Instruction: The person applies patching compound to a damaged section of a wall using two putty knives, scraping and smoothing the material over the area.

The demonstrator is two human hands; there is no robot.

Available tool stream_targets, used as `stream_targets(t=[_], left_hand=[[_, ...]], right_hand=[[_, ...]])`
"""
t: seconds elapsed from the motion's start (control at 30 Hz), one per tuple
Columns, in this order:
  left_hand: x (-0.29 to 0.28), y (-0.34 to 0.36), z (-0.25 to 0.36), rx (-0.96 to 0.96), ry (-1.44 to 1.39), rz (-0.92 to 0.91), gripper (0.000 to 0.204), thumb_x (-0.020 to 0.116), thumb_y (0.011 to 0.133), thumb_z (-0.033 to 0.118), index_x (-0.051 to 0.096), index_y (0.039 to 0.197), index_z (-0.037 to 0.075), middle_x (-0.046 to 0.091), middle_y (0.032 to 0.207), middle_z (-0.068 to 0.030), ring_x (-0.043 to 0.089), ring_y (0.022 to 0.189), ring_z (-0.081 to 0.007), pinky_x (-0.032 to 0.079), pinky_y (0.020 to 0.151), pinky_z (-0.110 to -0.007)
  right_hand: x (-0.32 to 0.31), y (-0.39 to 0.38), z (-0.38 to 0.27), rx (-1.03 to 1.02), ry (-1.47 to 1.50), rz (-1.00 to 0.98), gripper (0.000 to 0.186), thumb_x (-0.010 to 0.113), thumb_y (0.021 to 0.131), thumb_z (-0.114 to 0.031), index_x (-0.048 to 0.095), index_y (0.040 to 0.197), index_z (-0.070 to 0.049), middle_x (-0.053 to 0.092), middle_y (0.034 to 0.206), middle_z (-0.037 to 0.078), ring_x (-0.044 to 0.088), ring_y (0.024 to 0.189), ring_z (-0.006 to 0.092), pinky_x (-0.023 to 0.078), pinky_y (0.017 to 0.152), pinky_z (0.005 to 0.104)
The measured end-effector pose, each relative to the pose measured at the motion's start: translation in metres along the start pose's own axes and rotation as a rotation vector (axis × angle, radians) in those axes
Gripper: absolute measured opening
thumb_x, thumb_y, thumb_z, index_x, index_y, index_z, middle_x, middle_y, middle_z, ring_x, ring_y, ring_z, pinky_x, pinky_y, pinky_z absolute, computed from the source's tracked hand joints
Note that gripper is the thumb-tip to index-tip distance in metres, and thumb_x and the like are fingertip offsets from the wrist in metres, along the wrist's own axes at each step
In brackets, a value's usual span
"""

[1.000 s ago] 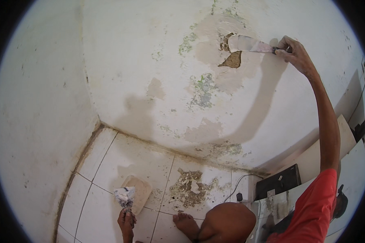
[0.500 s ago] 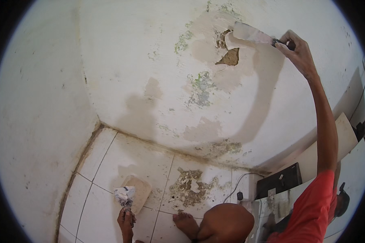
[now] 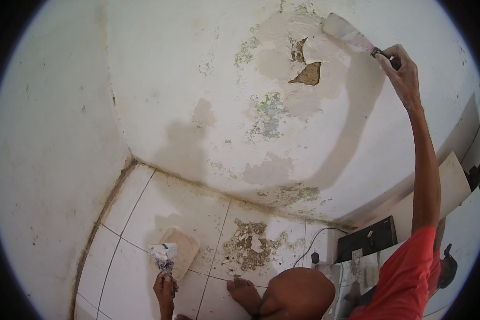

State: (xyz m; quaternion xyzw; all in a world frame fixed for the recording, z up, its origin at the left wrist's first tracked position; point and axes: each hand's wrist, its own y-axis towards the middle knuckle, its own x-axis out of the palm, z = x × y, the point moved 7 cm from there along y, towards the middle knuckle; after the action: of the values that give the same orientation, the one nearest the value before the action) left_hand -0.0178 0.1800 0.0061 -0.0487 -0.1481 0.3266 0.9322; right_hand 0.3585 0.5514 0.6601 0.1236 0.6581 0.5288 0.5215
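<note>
Putty knife: shifted up-right; extends up-left from right hand.
Right hand: grasping the putty knife.
Left hand: grasping smeared scraper, projecting ahead.

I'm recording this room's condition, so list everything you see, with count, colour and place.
Long-bladed putty knife: 1, pale blade, dark handle, upper wall
Short putty knife: 1, white-smeared, over tray edge
Tray: 1, pale beige, floor
Holes: 2, brown, upper wall
Stained patches: several, green-grey, wall
Rubble: 1 heap, brown and white, floor
Cable: 1, black, beside rubble
Plug-like piece: 1, black, near cable
Flat case: 1, black, right
Board: 1, cream, far right
Glossy surface: 1, pale, lower right
Walls: 2, off-white, left and ahead
Floor tiles: several, white, below
Sleeve: 1, red, lower right
Knee: 1, bare, bottom centre
Foot: 1 clearly visible, bare, below rubble
Left hand: 1, bare, holding short knife
Right hand: 1, bare, holding long knife
</note>
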Motion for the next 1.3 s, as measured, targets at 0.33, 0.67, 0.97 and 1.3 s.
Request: stream_targets(t=[0.33,0.67,0.97,1.3], left_hand=[[-0.001,-0.003,-0.002,-0.054,-0.003,0.036,0.027,0.054,0.098,0.023,0.059,0.112,0.0,0.058,0.071,-0.005,0.048,0.051,-0.0082,0.045,0.051,-0.025],[0.004,-0.002,0.006,-0.013,0.033,0.023,0.028,0.054,0.098,0.022,0.058,0.113,-0.001,0.059,0.074,-0.0058,0.051,0.054,-0.0104,0.046,0.052,-0.025],[0.0,-0.003,0.001,-0.05,0.098,0.124,0.025,0.055,0.097,0.02,0.059,0.112,0.001,0.06,0.074,-0.005,0.056,0.057,-0.012,0.046,0.052,-0.026],[0.003,-0.008,-0.004,-0.001,0.09,0.156,0.028,0.055,0.098,0.022,0.059,0.114,0.0,0.061,0.075,-0.0055,0.057,0.057,-0.0118,0.046,0.051,-0.027]], right_hand=[[0.021,0.031,-0.014,-0.167,-0.052,-0.047,0.025,0.071,0.088,-0.029,0.064,0.089,-0.005,0.065,0.077,0.002,0.057,0.065,0.0109,0.045,0.059,0.0301],[0.012,-0.005,-0.009,-0.09,0.088,-0.068,0.023,0.069,0.091,-0.026,0.064,0.092,-0.004,0.062,0.075,0.002,0.053,0.063,0.0094,0.044,0.059,0.0287],[0.042,-0.037,-0.027,-0.079,0.163,0.052,0.018,0.069,0.09,-0.019,0.064,0.101,-0.005,0.062,0.079,0.006,0.053,0.063,0.0166,0.047,0.063,0.0337],[0.049,-0.047,-0.009,-0.057,0.101,0.032,0.018,0.069,0.089,-0.02,0.065,0.101,-0.008,0.067,0.089,0.006,0.063,0.075,0.0229,0.052,0.072,0.0355]])
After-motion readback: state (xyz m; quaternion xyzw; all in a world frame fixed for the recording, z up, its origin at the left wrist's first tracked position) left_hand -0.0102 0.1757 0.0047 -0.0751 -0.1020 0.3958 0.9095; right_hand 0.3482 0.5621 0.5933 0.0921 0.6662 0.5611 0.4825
